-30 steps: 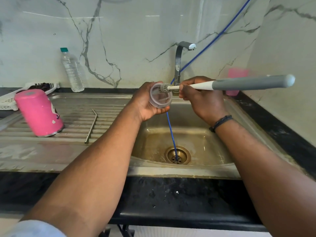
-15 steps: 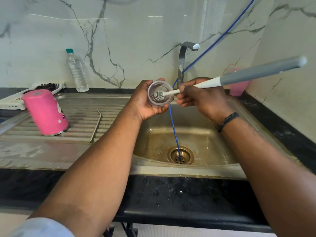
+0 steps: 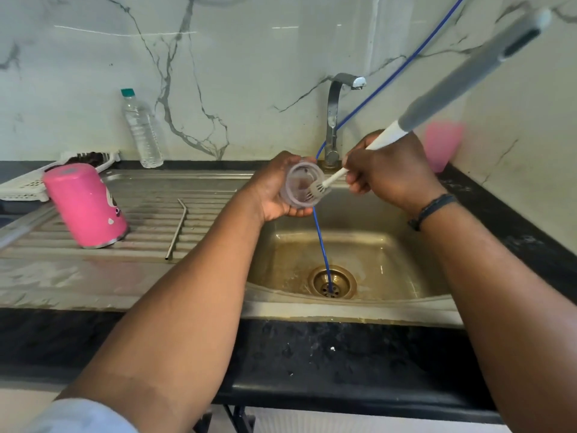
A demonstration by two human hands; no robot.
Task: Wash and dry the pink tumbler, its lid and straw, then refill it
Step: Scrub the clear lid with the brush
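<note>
My left hand (image 3: pixel 274 190) grips the clear round lid (image 3: pixel 302 188) over the back of the sink, its inner face turned toward me. My right hand (image 3: pixel 388 173) grips a long bottle brush (image 3: pixel 443 98) by its white shaft. The grey handle points up and to the right, and the bristle head presses on the lid's right side. The pink tumbler (image 3: pixel 84 206) stands upside down and tilted on the draining board. The bent metal straw (image 3: pixel 177 228) lies on the ridges beside it.
The steel sink basin (image 3: pixel 390 254) has a brass drain, and a blue hose (image 3: pixel 321 242) runs into it past the tap (image 3: pixel 335 117). A plastic water bottle (image 3: pixel 141 129) and a white basket (image 3: pixel 28 182) sit at the back left. A pink cup (image 3: pixel 441 148) stands right of the tap.
The brush handle has swung from nearly level to steeply raised at the right. Its head has moved lower on the lid, and the lid has turned slightly in my left hand.
</note>
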